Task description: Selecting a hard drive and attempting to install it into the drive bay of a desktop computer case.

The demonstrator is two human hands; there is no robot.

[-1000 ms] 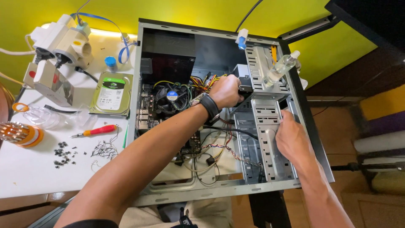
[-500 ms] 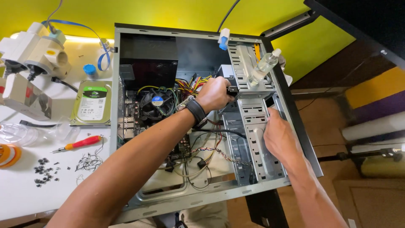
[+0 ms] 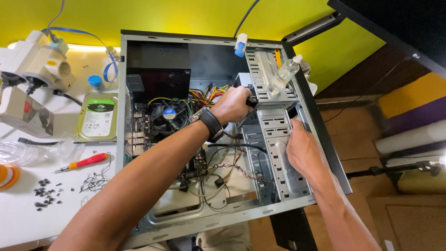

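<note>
Grey metal drive cage (image 3: 274, 139) runs lengthwise between my hands, L hand (image 3: 232, 104) closed on a black part at its inner wall, R hand (image 3: 302, 151) flat w/ fingers curled on its outer edge.

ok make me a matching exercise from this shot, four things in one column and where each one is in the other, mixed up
Things:
1. screwdriver
2. clear bottle
3. hard drive
4. left hand

Places:
A. lying on top of the drive cage
B. reaching inside the computer case, by the coloured wires
C. flat on the white table, right beside the case's left wall
D. on the white table, next to a small tangle of ties

Pairs: 1-D, 2-A, 3-C, 4-B
</note>
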